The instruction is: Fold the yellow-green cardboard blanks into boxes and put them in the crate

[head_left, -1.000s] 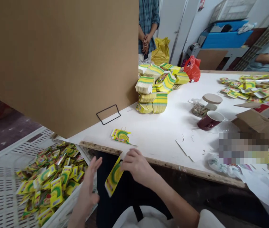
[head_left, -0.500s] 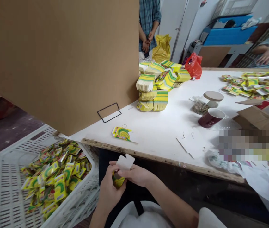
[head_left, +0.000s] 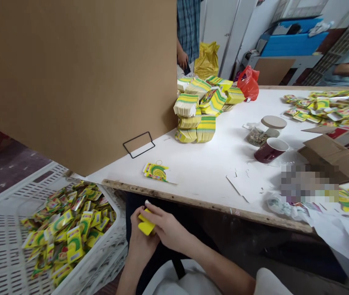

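Over my lap, just in front of the table edge, my left hand [head_left: 142, 241] is wrapped round a small yellow carton [head_left: 146, 223]. My right hand [head_left: 168, 227] grips the same carton from the other side, its fingers across the top. A plain yellow flap faces up; most of the carton is hidden by my fingers. On the table ahead lies a flat yellow-and-green carton [head_left: 156, 172]. Left of my hands, a white plastic crate [head_left: 5, 229] holds many yellow-and-green packets [head_left: 75, 243].
A tall brown cardboard sheet [head_left: 78, 82] stands at the left. Bundles of flat cartons [head_left: 205, 128] are stacked beside it. A maroon mug [head_left: 268, 151], a jar [head_left: 258, 136] and an open cardboard box [head_left: 331, 151] stand to the right. Two people are beyond the table.
The carton has turned in my hands: a yellow flap shows where a white one stood up. My right hand has moved over its top. The view has shifted slightly.
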A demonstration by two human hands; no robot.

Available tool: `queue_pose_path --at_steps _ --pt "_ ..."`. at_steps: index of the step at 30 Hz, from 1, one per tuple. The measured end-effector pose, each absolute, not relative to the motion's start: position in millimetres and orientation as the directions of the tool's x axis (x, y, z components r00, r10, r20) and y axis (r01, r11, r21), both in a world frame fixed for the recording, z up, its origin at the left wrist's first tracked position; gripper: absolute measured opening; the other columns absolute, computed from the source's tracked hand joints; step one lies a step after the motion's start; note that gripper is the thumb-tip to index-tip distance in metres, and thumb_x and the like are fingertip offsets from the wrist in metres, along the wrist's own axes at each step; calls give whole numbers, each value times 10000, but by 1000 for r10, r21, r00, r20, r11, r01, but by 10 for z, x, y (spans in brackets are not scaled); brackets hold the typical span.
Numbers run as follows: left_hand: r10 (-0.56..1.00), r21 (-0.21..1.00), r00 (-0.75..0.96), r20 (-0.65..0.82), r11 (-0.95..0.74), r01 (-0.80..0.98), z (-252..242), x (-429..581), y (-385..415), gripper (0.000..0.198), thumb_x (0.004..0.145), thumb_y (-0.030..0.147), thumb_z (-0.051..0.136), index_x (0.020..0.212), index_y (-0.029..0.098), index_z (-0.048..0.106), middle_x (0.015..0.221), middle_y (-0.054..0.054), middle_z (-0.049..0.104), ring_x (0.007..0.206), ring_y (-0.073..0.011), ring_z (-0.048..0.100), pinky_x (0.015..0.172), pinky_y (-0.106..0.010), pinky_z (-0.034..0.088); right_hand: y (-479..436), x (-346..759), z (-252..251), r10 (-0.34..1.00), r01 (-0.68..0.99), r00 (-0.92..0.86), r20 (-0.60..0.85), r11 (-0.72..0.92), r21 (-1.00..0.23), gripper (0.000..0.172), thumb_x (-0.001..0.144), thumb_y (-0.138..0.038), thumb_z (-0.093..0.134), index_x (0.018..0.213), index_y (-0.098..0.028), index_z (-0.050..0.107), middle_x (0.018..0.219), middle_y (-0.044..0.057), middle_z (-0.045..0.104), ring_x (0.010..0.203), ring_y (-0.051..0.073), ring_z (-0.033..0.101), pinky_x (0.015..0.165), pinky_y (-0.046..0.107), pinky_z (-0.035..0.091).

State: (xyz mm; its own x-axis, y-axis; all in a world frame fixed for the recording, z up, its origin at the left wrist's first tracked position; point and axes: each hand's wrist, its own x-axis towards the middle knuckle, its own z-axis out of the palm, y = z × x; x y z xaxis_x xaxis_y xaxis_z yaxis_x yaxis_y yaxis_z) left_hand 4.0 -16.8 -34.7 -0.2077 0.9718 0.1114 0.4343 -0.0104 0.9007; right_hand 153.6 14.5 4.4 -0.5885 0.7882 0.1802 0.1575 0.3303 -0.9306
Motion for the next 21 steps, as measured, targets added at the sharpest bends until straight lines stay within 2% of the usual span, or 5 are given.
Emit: queue_pose_path --at_steps 3,10,15,18,21 --pt "981 810 -177 84 36 585 -221 -42 -183 569 716 345 708 1228 175 525 1168 -149 651 1095 -342 649 965 -544 513 254 1602 -14 840 164 -516 166 287 -944 587 929 -56 505 1497 -201 469 1586 131 405 1500 216 337 1223 394 324" --pt "986 745 88 -141 47 666 124 -183 -175 475 709 289 720 1163 225 596 1086 -60 730 942 -256 701 838 -387 558 535 1933 122 622 201 -779 77 365 -909 236 904 -260 700 1128 -200 746 1397 135 602 1407 241 485 1122 334 439" --pt "997 765 53 -60 12 644 190 -107 -133 466 694 297 742 1142 239 626 1093 -59 732 970 -272 694 878 -408 544 517 1884 101 684 160 -716 138 353 -922 247 836 -229 756 1073 -184 704 1327 146 588 1360 260 510 1072 376 470" --pt "993 880 -108 -51 96 465 109 -68 -126 511 658 354 812 1116 225 626 1023 -59 728 908 -257 692 821 -383 556 392 1741 -10 785 50 -573 236 321 -946 487 853 -184 712 1309 -177 542 1449 174 489 1406 251 447 1149 429 400" --pt "898 998 -437 -58 51 -28 32 -116 -118 584 624 473 851 1096 227 608 1052 -48 701 872 -202 678 763 -309 565 385 1715 -65 864 -49 -442 240 243 -969 664 849 -267 740 1423 -202 412 1431 152 519 1250 222 575 1064 398 491"
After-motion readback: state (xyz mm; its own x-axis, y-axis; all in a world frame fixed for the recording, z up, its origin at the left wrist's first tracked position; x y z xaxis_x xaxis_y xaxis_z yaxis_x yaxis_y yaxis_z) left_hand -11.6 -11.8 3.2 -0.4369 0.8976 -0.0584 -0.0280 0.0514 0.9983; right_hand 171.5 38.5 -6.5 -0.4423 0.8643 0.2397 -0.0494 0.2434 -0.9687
